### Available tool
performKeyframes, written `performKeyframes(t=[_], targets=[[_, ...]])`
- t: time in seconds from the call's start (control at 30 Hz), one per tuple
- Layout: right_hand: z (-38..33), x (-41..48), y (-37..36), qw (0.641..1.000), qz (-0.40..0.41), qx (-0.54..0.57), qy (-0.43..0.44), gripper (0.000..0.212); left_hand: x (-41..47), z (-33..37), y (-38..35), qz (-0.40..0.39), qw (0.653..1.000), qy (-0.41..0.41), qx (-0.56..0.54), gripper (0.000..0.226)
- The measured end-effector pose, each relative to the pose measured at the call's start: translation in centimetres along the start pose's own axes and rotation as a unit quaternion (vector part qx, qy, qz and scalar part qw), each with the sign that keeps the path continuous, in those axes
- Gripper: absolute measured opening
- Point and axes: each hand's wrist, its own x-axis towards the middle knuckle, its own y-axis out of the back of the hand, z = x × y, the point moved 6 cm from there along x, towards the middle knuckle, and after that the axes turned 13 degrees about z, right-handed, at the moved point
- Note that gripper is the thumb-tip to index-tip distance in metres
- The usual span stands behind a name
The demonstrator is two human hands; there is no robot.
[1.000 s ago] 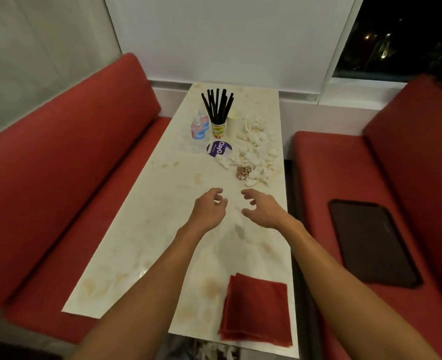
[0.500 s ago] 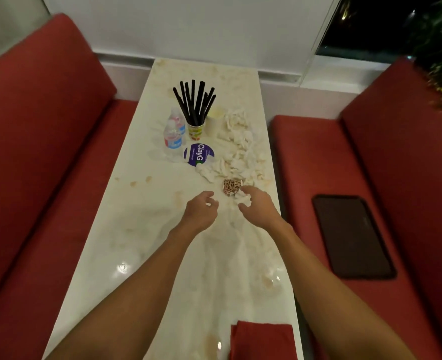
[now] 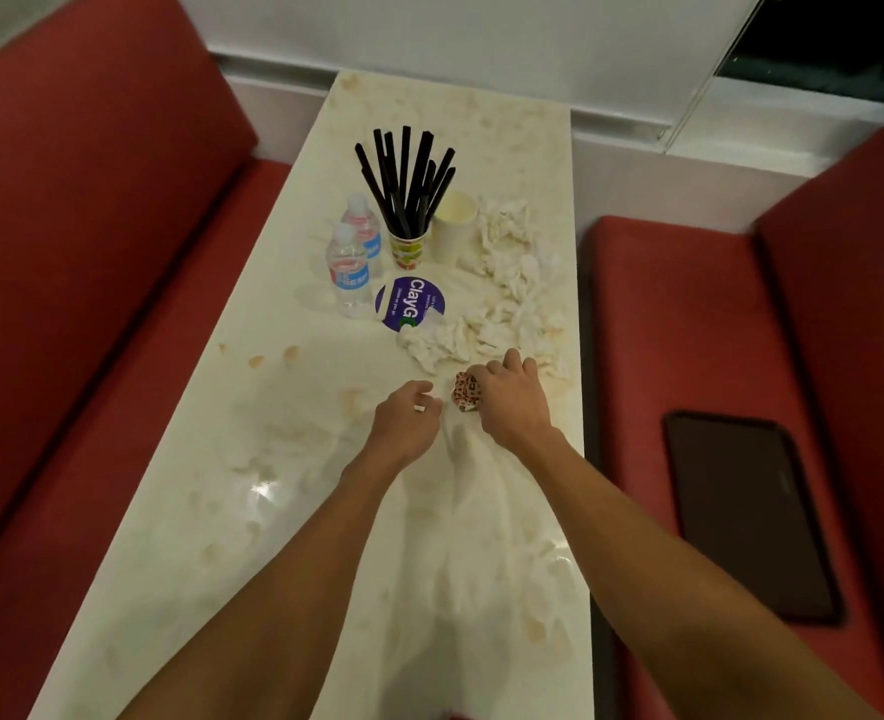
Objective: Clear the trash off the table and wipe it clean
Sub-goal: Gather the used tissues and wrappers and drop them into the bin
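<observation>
On the left, two water bottles point(image 3: 348, 272) are standing upright on the table point(image 3: 211, 511), just beside the patterned cup of black straws point(image 3: 407, 249), and brown stains point(image 3: 273, 357) are spotting the surface nearer the camera. A purple round lid point(image 3: 411, 302) is lying flat in front of that cup, with a white paper cup point(image 3: 454, 226) standing behind and to its right. The left hand point(image 3: 406, 423) is hovering over the middle of the table with its fingers curling inward. A small white fleck is showing at the fingertips, and I cannot tell whether it is pinching a scrap or holding nothing. Just to its right a leopard-patterned wrapper point(image 3: 465, 392) is lying on the table, and the right hand point(image 3: 507, 402) is sitting right against it, fingers bending down onto the near edge of the crumpled tissues point(image 3: 512, 304). What those fingers are closing on is hidden under the hand, so I cannot tell its grip. A second ago both hands were hanging well short of the litter, and half a second ago the right one was only nearing the closest tissue. Now it is arriving at the pile, which suggests the clearing is just starting, while nearly all the trash is lying untouched and the wiping is not yet begun. Far right, a dark tray point(image 3: 746, 511) is lying on the red bench seat point(image 3: 637, 356).
</observation>
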Motion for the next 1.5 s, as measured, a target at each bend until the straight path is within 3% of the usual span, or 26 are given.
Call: performKeyframes(t=[0.2,0.33,0.43,0.5,0.6,0.7,0.87,0.97,1.07,1.13,1.3,1.5], targets=[[-1.1,-1.4,0.5,0.980,0.085,0.153,-0.093,0.044,0.2,-0.5,0.0,0.008,0.998,0.031,-0.048,0.045],[-2.8,-3.3,0.7,0.909,0.095,0.343,-0.217,0.041,0.5,-1.4,0.1,0.021,0.982,0.102,-0.156,0.062],[-4.4,-4.4,0.3,0.853,0.071,0.438,-0.277,0.041,0.7,-1.7,-0.2,0.041,0.964,0.134,-0.227,0.045],[-5.0,-4.9,0.3,0.835,0.037,0.471,-0.280,0.042,1.0,-2.1,0.0,0.072,0.962,0.131,-0.230,0.025],[-4.9,-5.7,1.4,0.845,0.012,0.483,-0.230,0.035,1.1,-2.4,0.3,0.100,0.956,0.131,-0.243,0.020],[-2.4,-6.7,1.7,0.842,0.069,0.470,-0.255,0.023,1.1,-2.5,0.2,0.096,0.955,0.140,-0.244,0.020],[3.2,-7.5,1.8,0.892,0.203,0.241,-0.325,0.032,0.8,-2.1,-0.3,0.079,0.956,0.141,-0.246,0.018],[4.7,-6.9,0.3,0.895,0.134,0.230,-0.357,0.050,0.6,-2.0,-0.7,0.071,0.959,0.137,-0.237,0.018],[4.1,-6.1,-1.2,0.918,0.054,0.234,-0.314,0.062,0.4,-2.2,-1.1,0.069,0.961,0.135,-0.230,0.018],[3.1,-6.0,-1.7,0.937,0.032,0.215,-0.273,0.058,0.2,-2.3,-1.1,0.066,0.963,0.135,-0.225,0.019],[1.3,-7.3,-2.7,0.936,0.066,0.248,-0.241,0.031,-0.4,-2.5,-0.9,0.067,0.967,0.128,-0.209,0.020],[1.3,-9.3,-2.1,0.910,0.084,0.322,-0.248,0.026,-1.2,-2.7,-1.1,0.056,0.966,0.130,-0.215,0.020]])
